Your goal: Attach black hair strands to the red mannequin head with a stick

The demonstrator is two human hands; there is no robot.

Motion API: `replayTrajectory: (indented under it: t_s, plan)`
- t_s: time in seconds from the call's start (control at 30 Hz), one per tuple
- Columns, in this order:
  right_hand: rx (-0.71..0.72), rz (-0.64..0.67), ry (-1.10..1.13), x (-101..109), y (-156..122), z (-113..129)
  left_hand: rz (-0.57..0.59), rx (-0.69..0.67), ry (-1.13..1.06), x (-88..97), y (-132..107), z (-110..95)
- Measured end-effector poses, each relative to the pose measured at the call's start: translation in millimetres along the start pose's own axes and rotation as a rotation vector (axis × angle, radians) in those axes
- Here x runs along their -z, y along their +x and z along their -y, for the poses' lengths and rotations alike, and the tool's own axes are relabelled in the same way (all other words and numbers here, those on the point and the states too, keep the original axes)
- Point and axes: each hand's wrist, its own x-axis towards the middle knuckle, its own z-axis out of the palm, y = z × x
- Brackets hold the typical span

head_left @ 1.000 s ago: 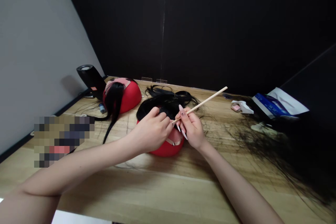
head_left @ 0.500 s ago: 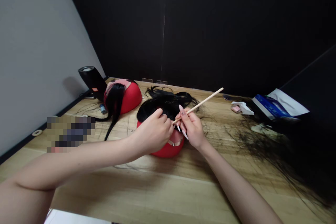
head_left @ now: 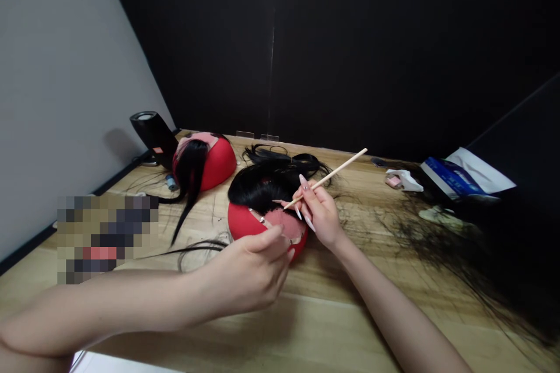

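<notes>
- Right hand: forearm slanted inward, fingers pinching a wooden stick, tip at the black hair on the red form.
- Left hand: at the form's near side, fingers curled (any grip, cannot tell).

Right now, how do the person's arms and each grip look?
The left arm and right arm show no sleeves, watch or bracelet. Each grip is an ungloved hand. The right hand has long, pointed, pale-finished nails; on the left hand, most nails are hidden, with one pale tip showing.
</notes>
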Motion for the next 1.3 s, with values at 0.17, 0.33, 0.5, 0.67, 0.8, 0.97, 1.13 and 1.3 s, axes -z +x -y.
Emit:
replayTrajectory:
  t_s: [0.17,0.33,0.5,0.67,0.8,0.97,1.13,1.3]
  plan:
    - [0.022,0.007,-0.005,0.1,-0.7,-1.1,-0.046,-0.042,-0.503,-14.7,6.6,9.7]
    - [0.054,0.020,-0.047,1.9,-0.5,-1.6,-0.085,0.053,-0.756,-27.3,8.2,10.4]
    - [0.088,0.026,-0.108,3.0,-3.1,-0.2,-0.092,0.076,-0.857,-31.6,8.0,7.4]
    - [0.131,0.021,-0.164,2.2,-6.2,-1.3,-0.090,0.080,-0.881,-32.7,8.2,8.6]
    - [0.172,0.015,-0.215,1.6,-7.9,-2.8,-0.075,0.072,-0.890,-34.6,8.0,8.1]
    - [0.218,0.004,-0.263,0.6,-9.5,-3.0,-0.055,0.075,-0.888,-35.6,9.2,7.0]
    - [0.237,0.000,-0.283,1.5,-10.4,-2.4,-0.046,0.082,-0.945,-35.5,12.1,7.4]
    - [0.227,0.018,-0.233,1.9,-9.5,-2.5,-0.030,0.123,-1.051,-35.2,13.5,10.1]
